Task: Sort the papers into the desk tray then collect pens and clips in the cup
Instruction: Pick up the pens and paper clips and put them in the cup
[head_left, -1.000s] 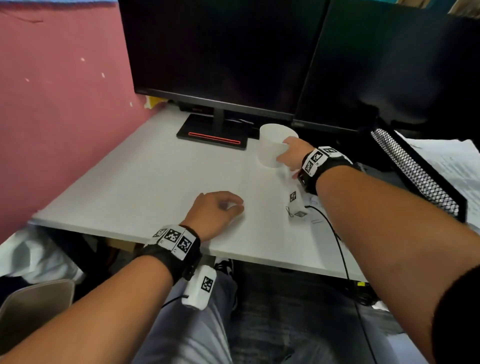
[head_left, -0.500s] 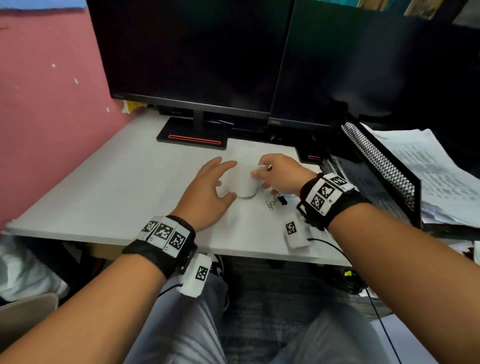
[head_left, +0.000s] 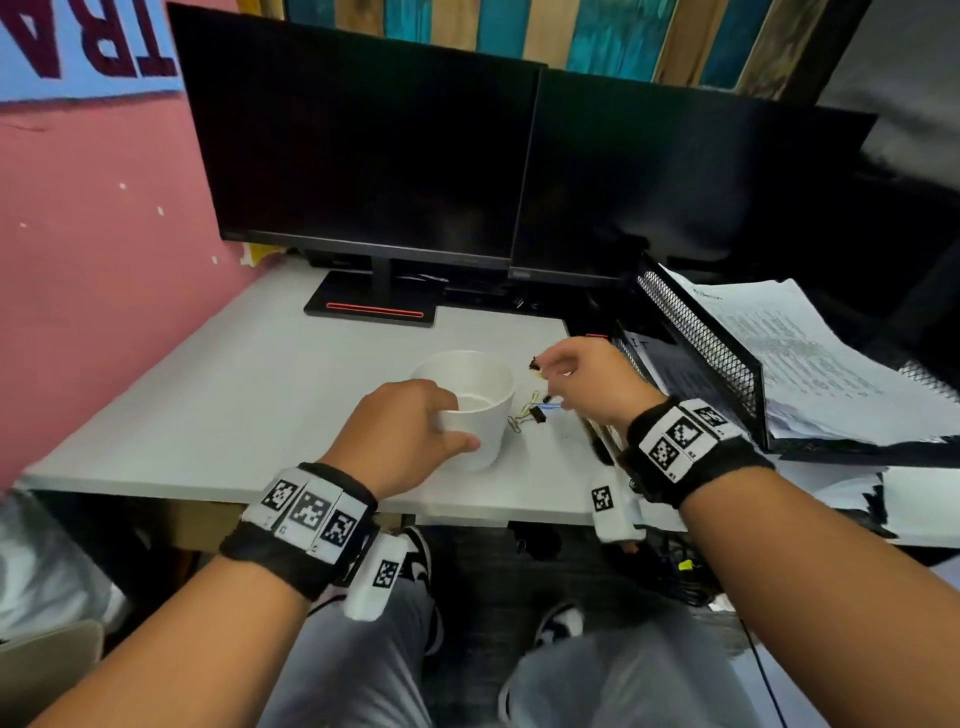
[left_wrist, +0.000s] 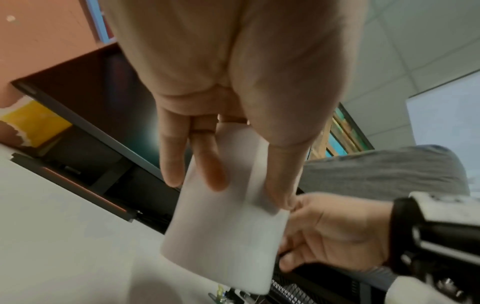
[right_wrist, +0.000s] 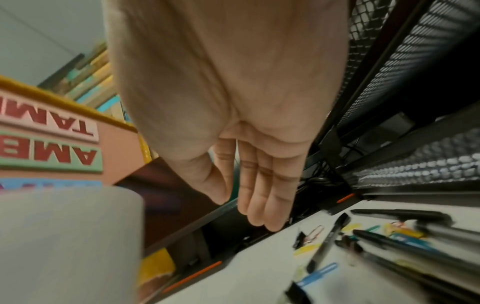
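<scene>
A white paper cup (head_left: 480, 410) stands on the white desk (head_left: 249, 395). My left hand (head_left: 448, 423) grips its near side, thumb and fingers curled round the wall; the left wrist view shows the same hold on the cup (left_wrist: 228, 222). My right hand (head_left: 553, 382) hovers just right of the cup with straight fingers (right_wrist: 259, 197) and holds nothing. Under it lie paper clips and a black binder clip (head_left: 531, 413), and the right wrist view shows several pens (right_wrist: 394, 214) and coloured clips (right_wrist: 315, 231). Printed papers (head_left: 810, 364) lie on the black mesh desk tray (head_left: 696, 332).
Two dark monitors (head_left: 363, 156) stand at the back, with a stand base (head_left: 374, 309) on the desk. A pink wall (head_left: 93, 260) closes the left side. The mesh tray borders the right hand. More papers (head_left: 924, 504) lie at the desk's near right.
The right hand drew the cup toward me, the left hand took hold of it, and the right hand let go and moved right over the clips.
</scene>
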